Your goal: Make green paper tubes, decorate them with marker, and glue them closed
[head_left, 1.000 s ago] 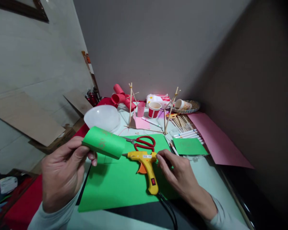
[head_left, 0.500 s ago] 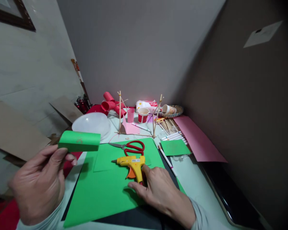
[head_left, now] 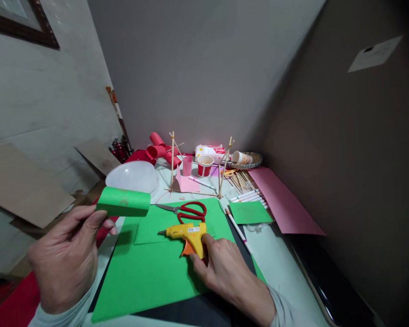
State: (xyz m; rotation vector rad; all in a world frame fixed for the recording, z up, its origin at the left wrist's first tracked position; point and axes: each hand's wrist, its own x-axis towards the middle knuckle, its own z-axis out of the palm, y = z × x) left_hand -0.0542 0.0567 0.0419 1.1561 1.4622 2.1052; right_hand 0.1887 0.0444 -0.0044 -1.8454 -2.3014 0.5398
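A curved piece of green paper (head_left: pixel 124 200) is pinched by one end between the thumb and fingers of my left hand (head_left: pixel 68 254), raised over the left side of the work. My right hand (head_left: pixel 226 268) closes round the handle of a yellow glue gun (head_left: pixel 191 232) with an orange trigger. The gun lies on its side with its nozzle pointing left. Under it is a large sheet of green paper (head_left: pixel 150 281), with a smaller green sheet (head_left: pixel 146 231) on top. Red-handled scissors (head_left: pixel 195 208) rest just behind the gun, blades to the left.
A stick frame (head_left: pixel 172 163) stands at the back near a pink paper cup (head_left: pixel 187 166) and a red cup (head_left: pixel 205 167). A white balloon (head_left: pixel 131 176) sits back left. To the right are white markers (head_left: pixel 248 196), a green piece (head_left: pixel 251 212) and a pink sheet (head_left: pixel 286 200).
My left hand has moved slightly right with the green paper. My right thumb has closed in on the glue gun's handle. The view has shifted a little.
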